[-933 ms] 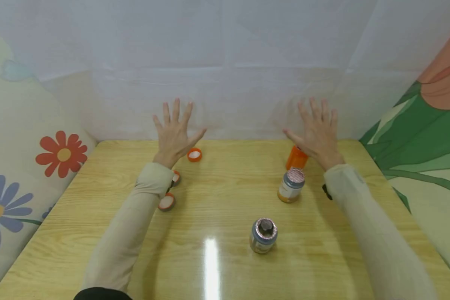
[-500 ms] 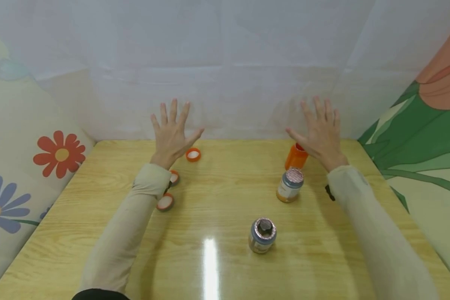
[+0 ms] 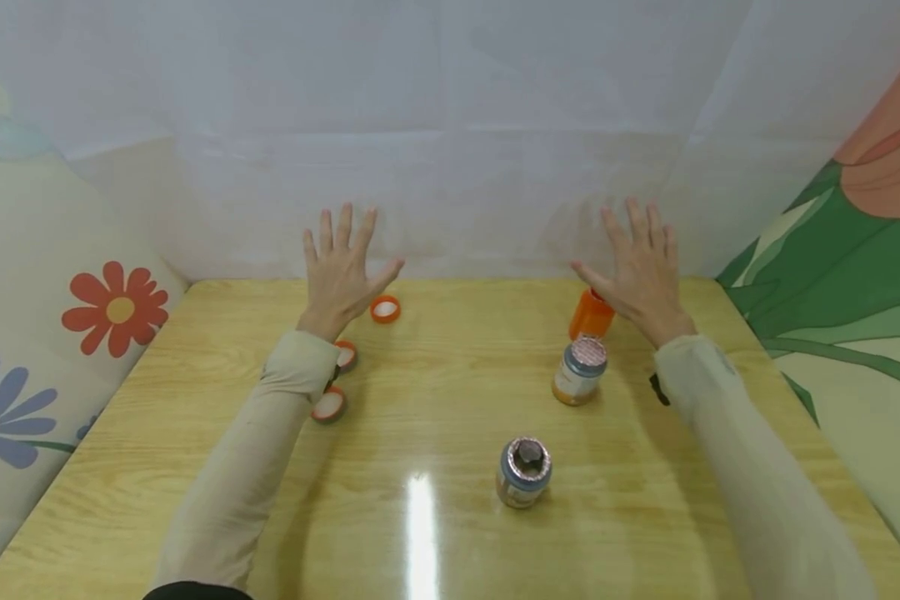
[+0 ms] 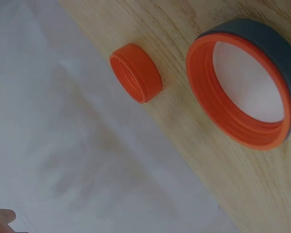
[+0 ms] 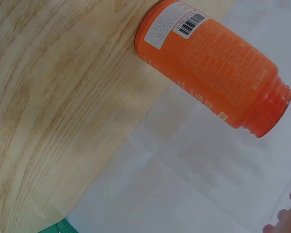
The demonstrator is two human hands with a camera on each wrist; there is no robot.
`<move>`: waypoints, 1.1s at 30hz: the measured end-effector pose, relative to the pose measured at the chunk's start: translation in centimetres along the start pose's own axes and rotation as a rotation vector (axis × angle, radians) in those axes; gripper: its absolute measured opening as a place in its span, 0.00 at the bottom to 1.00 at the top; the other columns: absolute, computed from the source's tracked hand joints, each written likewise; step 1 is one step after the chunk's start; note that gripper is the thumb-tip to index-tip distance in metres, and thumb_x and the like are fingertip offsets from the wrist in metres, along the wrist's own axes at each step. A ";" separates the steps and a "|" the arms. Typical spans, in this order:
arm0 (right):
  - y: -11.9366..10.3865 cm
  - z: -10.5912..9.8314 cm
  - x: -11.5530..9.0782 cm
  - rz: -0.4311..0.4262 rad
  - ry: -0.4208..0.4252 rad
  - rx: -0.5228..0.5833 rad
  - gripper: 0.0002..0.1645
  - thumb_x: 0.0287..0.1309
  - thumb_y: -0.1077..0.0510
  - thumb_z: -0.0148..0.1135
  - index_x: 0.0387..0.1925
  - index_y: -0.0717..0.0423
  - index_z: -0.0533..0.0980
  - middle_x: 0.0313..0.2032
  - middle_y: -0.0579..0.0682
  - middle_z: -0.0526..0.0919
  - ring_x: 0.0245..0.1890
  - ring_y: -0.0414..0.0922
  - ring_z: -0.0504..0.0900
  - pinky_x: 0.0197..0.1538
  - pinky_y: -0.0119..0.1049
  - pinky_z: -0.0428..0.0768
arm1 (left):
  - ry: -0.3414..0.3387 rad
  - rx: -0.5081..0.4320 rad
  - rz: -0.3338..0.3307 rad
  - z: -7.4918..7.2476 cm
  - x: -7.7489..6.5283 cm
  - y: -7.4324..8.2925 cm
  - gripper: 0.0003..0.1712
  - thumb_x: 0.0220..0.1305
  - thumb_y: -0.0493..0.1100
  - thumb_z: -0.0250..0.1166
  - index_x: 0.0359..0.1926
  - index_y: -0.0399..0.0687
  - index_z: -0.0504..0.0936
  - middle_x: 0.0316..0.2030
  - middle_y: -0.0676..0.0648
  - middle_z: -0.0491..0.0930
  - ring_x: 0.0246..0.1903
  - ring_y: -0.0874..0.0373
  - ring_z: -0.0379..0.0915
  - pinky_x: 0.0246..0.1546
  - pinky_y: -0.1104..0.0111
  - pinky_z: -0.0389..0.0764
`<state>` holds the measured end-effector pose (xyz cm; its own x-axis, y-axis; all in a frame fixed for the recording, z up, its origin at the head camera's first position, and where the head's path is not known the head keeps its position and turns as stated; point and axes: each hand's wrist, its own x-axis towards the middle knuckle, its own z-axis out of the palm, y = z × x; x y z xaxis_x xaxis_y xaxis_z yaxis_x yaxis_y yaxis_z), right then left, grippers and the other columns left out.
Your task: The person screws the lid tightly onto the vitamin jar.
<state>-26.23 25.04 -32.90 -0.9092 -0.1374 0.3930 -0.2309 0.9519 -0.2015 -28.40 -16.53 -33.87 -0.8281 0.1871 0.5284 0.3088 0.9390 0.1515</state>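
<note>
My left hand (image 3: 337, 279) is raised near the back of the table, fingers spread and holding nothing. Close by it lies an orange cap (image 4: 140, 73), hollow side showing. Two grey caps with orange linings, one farther back (image 4: 281, 53) and one nearer (image 3: 328, 405), lie beside the left sleeve. On the other side my right hand (image 3: 641, 271) is also raised with spread fingers, nothing in it. It partly overlaps an uncapped orange bottle (image 5: 208, 63), which stands upright. In front of that bottle is a grey-topped jar (image 3: 579, 372) with a pinkish foil seal.
Another jar (image 3: 523, 472) stands nearer the front, its foil torn open around a dark hole. A white sheet (image 3: 450, 167) hangs behind the wooden table (image 3: 450, 358). Flower-patterned cloth (image 3: 120, 308) lines the left side, and a leafy one (image 3: 855, 275) the right.
Both hands stay raised with fingers spread, shifting only slightly. The bottle, jars and caps keep their places on the table.
</note>
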 end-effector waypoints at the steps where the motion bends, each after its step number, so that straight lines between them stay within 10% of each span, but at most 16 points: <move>1: 0.0 0.0 0.0 -0.001 0.001 0.002 0.56 0.60 0.20 0.42 0.79 0.45 0.46 0.79 0.57 0.38 0.79 0.62 0.35 0.75 0.67 0.37 | -0.005 -0.003 -0.001 0.0 0.0 0.0 0.47 0.62 0.71 0.57 0.77 0.60 0.55 0.78 0.40 0.51 0.76 0.33 0.41 0.71 0.32 0.42; 33: -0.8 -1.1 -2.6 -0.091 -0.039 0.046 0.54 0.61 0.30 0.55 0.79 0.47 0.48 0.78 0.60 0.47 0.78 0.62 0.43 0.74 0.67 0.47 | 0.010 -0.011 0.082 -1.7 -2.8 -0.5 0.47 0.61 0.67 0.59 0.76 0.57 0.57 0.74 0.38 0.59 0.72 0.34 0.52 0.69 0.35 0.53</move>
<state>-23.32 24.91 -32.78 -0.8965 -0.2341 0.3762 -0.3279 0.9215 -0.2081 -25.42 -18.03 -33.98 -0.7949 0.2606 0.5479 0.3809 0.9173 0.1162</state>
